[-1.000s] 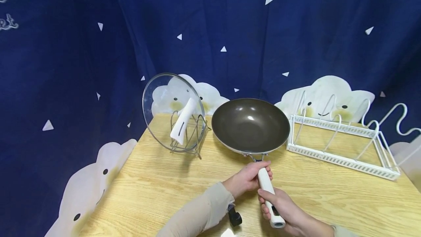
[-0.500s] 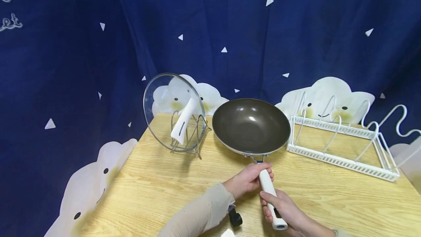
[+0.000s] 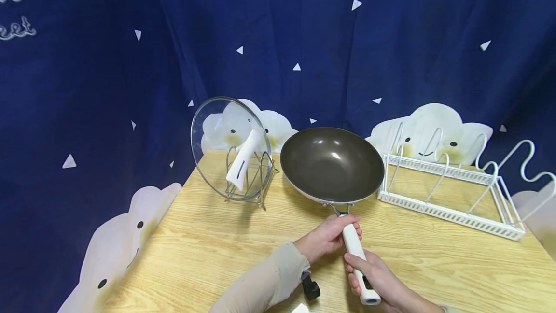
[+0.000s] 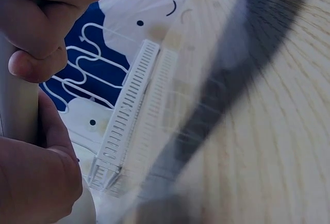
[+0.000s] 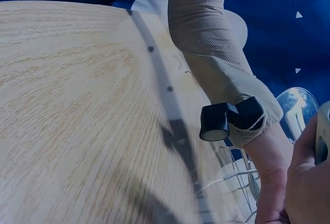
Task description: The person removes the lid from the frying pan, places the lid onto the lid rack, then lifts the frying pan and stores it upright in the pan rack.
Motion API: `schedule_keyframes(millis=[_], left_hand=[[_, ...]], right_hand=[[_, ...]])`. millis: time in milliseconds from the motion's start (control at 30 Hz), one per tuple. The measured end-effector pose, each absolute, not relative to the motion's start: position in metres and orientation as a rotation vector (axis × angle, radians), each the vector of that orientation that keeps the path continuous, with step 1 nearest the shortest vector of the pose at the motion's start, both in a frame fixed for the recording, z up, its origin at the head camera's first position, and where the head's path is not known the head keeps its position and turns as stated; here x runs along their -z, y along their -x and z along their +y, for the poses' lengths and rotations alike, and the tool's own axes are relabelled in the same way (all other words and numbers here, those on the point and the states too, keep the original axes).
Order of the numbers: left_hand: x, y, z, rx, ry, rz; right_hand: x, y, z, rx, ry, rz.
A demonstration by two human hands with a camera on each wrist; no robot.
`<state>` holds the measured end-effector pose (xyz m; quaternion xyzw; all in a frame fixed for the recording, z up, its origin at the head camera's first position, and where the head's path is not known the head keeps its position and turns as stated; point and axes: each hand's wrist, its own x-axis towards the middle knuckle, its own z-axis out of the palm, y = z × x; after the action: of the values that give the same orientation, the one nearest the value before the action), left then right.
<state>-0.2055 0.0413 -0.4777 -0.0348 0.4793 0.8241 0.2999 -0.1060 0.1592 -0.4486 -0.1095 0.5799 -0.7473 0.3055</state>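
One round dark-brown pan (image 3: 332,164) | left hand (image 3: 329,235) gripping front of long white plastic-looking handle (image 3: 353,244), right hand (image 3: 374,274) gripping rear | both curled closed | spaced grips probably steadying it

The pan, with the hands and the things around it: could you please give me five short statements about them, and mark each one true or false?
1. The left hand and the right hand both hold the white handle of the pan. True.
2. The right hand's grip is nearer to the round part of the pan than the left hand's. False: the left hand's grip is nearer.
3. The glass lid lies on the pan. False: the glass lid stands in a small wire rack, left of the pan in the head view.
4. In the head view, a white rack is right of the pan. True.
5. The inside of the pan is white. False: it is dark brown.
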Motion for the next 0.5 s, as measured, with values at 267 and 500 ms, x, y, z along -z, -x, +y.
schedule_keyframes(millis=[267,500], left_hand=[[0.468,0.203,0.043,-2.194,-0.012,1.332],[0.453,0.199,0.046,-2.252,-0.049,1.294]], right_hand=[[0.447,0.103,0.163,1.976,0.442,1.575],[0.444,0.099,0.167,2.044,0.563,1.507]])
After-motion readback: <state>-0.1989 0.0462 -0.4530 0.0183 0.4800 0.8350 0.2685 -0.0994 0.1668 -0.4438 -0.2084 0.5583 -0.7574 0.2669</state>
